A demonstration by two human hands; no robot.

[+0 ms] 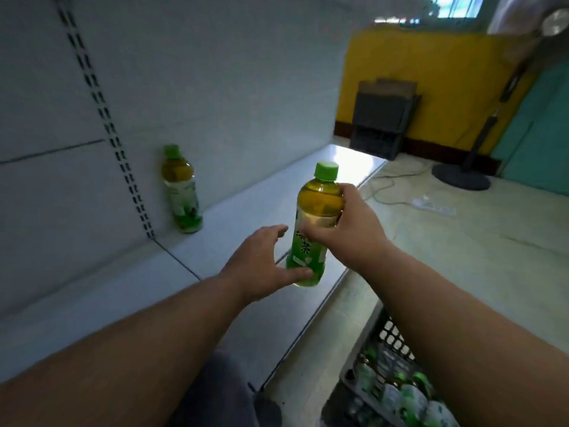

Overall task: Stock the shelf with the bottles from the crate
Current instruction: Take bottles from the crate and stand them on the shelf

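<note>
Head view of a shelf being stocked. The right hand (pixel 351 223) grips a tea bottle (pixel 314 223) around its upper body, fingers curled over the amber liquid above the label; the bottle stands nearly upright above the front part of the white shelf (pixel 234 217), and whether its base touches the shelf cannot be told. Its cap is bright green, and the green label carries dark Chinese characters, of which 茶 ("tea") is legible; no brand name can be read. The left hand (pixel 261 266) is spread wide, fingers straight, with fingertips at the lower part of the bottle, holding nothing. A second bottle (pixel 181 189) of the same kind stands at the back of the shelf against the rear panel, just beside the slotted upright (pixel 104 115); its label print is too blurred to read. The dark plastic crate (pixel 369 365) sits on the floor at lower right, with more green-capped bottles inside. A fan stand (pixel 462 177) and a white power strip (pixel 434 206) lie on the floor beyond.
</note>
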